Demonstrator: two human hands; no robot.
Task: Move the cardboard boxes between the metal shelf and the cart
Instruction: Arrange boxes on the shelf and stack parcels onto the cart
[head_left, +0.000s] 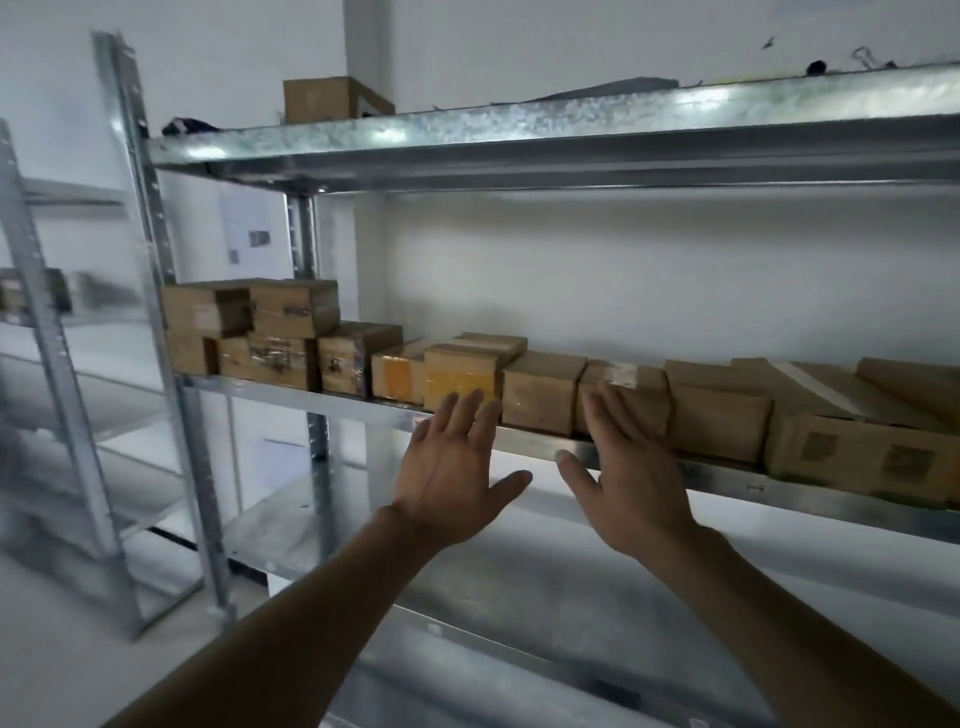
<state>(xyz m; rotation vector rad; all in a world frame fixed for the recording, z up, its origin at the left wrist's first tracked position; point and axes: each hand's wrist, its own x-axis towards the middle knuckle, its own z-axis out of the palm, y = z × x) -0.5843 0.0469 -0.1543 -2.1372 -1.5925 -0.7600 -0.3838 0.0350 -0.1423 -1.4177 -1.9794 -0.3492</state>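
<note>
Both hands are raised with the fingers spread and hold nothing: the left hand (452, 467) and the right hand (634, 478) are near each other, palms forward. Just beyond them runs the front edge of the metal shelf (545, 447). Behind it, between the two hands, stands a plain box (537, 395). It is pressed close between a yellow-taped box (460, 376) past the left fingertips and another box (636, 389) past the right ones; whether the fingers touch them, I cannot tell. This looks like the reach to take a box. The next move probably needs a grip on both sides and a straight pull out. The cart is not in view.
</note>
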